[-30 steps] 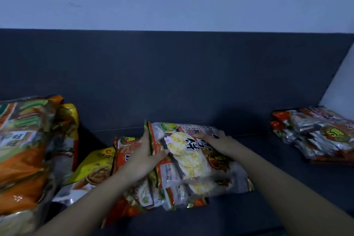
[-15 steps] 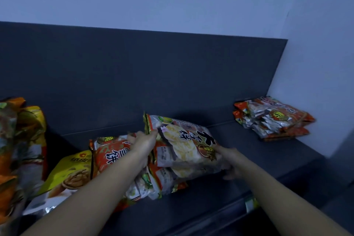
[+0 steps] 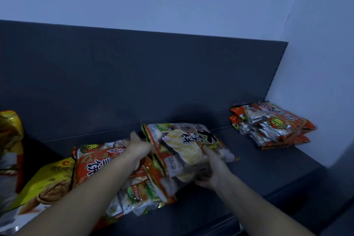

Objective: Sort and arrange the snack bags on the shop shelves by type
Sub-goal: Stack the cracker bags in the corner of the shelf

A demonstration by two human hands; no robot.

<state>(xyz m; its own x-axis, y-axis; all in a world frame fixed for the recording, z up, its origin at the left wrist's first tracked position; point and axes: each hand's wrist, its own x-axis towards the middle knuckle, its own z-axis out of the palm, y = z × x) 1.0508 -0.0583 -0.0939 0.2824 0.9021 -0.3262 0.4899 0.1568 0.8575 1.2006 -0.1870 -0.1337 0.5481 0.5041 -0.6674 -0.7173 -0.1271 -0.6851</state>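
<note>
A rice cracker bag [image 3: 183, 145] with a clear front and red edges lies on top of a pile of similar bags at the middle of the dark shelf [image 3: 258, 170]. My left hand [image 3: 138, 146] grips its upper left edge. My right hand [image 3: 212, 166] holds its lower right side, fingers curled under it. Beneath it lie an orange-red cracker bag [image 3: 97, 161] and more bags [image 3: 141, 191] of the same kind. A yellow walnut bag [image 3: 46, 184] lies at the left of the pile.
Two stacked orange cracker bags [image 3: 272, 124] lie at the shelf's right end by the white wall [image 3: 316, 63]. A yellow-orange bag [image 3: 9, 140] stands at the far left. The dark back panel [image 3: 134, 73] rises behind. The shelf's front edge [image 3: 220, 226] runs below my right arm.
The view has swung a little further left and down. My right hand has slid from the bag's right end to under its lower right side. The left hand keeps its grip.
</note>
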